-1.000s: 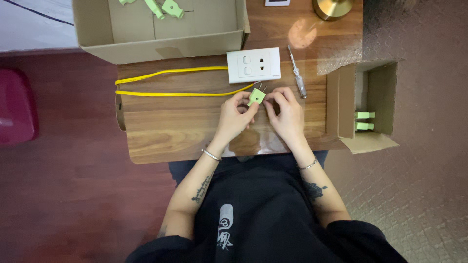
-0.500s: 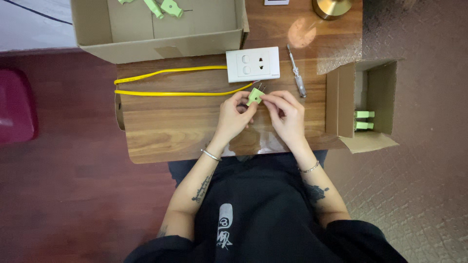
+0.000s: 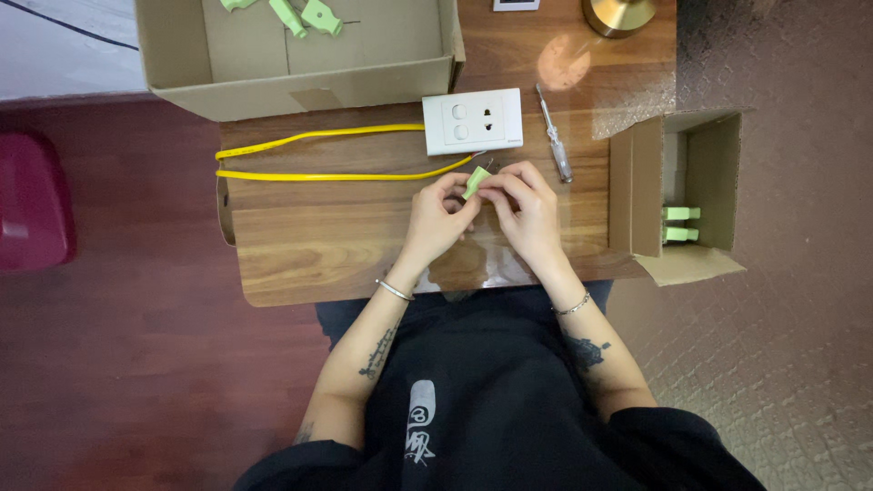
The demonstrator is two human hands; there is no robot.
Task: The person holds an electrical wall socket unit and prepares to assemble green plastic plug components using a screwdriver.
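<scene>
Left hand and right hand both pinch the small green connector above the table's middle, just near the white socket plate, yellow wire end apparently at it (seating not discernible), work seemingly midway

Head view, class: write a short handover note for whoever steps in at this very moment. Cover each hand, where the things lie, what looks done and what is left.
Left hand and right hand together pinch a small green connector just above the wooden table.
The yellow wire runs in a loop across the table; its end meets the connector at the fingers.
The white socket plate lies behind the hands, the screwdriver to its right, untouched.
More green connectors sit in the small box on the right; loose green parts lie in the large box behind.
Whether the wire is seated cannot be told.
</scene>
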